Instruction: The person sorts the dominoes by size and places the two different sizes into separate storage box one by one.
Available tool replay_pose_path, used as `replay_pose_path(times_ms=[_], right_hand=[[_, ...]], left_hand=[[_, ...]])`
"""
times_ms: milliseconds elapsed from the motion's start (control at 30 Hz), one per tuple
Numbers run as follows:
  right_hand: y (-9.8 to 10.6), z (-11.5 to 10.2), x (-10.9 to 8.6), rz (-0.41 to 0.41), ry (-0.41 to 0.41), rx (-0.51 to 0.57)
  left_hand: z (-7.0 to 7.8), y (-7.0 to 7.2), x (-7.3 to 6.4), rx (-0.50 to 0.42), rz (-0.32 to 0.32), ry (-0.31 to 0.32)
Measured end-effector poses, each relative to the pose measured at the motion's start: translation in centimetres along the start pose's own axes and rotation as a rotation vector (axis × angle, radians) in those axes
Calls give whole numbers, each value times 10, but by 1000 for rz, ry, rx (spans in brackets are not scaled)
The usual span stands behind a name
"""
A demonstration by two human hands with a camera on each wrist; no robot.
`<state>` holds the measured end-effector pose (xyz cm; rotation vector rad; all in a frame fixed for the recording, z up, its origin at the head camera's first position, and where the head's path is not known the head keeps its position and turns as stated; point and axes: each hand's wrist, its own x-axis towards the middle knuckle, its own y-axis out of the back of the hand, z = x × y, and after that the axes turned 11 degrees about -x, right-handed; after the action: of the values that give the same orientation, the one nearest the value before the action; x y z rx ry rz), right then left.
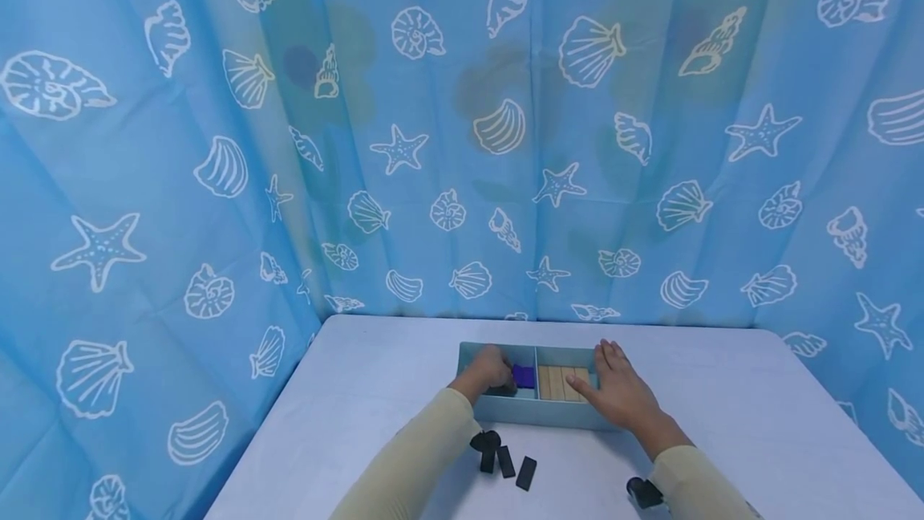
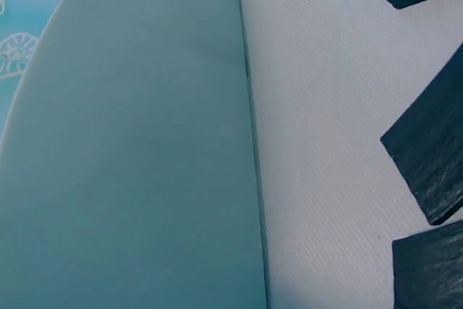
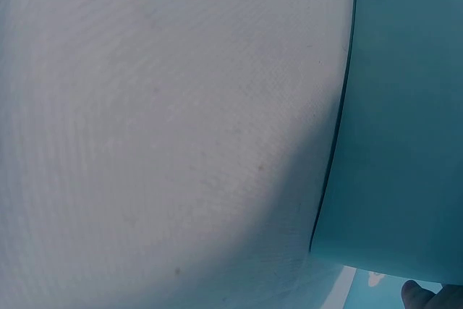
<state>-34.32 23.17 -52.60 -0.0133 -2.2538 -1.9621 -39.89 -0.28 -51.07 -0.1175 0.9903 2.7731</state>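
A long light-blue box (image 1: 556,414) with a divider lies on the table. My left hand (image 1: 492,367) reaches down into its left compartment with bent fingers, beside a purple piece (image 1: 524,376). Something dark shows under those fingers; the fingertips are hidden, so whether they pinch it is unclear. Pale wooden blocks (image 1: 563,383) lie side by side in the right compartment. My right hand (image 1: 622,393) rests at the box's right end, fingers straight and thumb over the wooden blocks. In the left wrist view the box's front wall (image 2: 137,142) fills the left half.
Loose black blocks (image 1: 526,473) lie on the white table (image 1: 346,392) in front of the box, below the left forearm. A black wrist camera (image 1: 644,493) sits under the right wrist. Behind the table hangs a blue shell-patterned curtain (image 1: 447,151).
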Motion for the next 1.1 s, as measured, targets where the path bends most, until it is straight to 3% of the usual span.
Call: replay_pose_path(times_ms=[333, 600, 900, 1100], right_hand=[[2, -3, -3, -16, -3, 2], [3, -4, -4, -1, 2, 3], [2, -3, -2, 21, 12, -1], [2, -1, -3, 21, 31, -11]], left_hand=[[-1, 1, -2, 47, 5, -24], [-2, 2, -3, 28, 9, -19], [1, 14, -3, -88, -23, -11], [5, 22, -11, -267, -74, 1]])
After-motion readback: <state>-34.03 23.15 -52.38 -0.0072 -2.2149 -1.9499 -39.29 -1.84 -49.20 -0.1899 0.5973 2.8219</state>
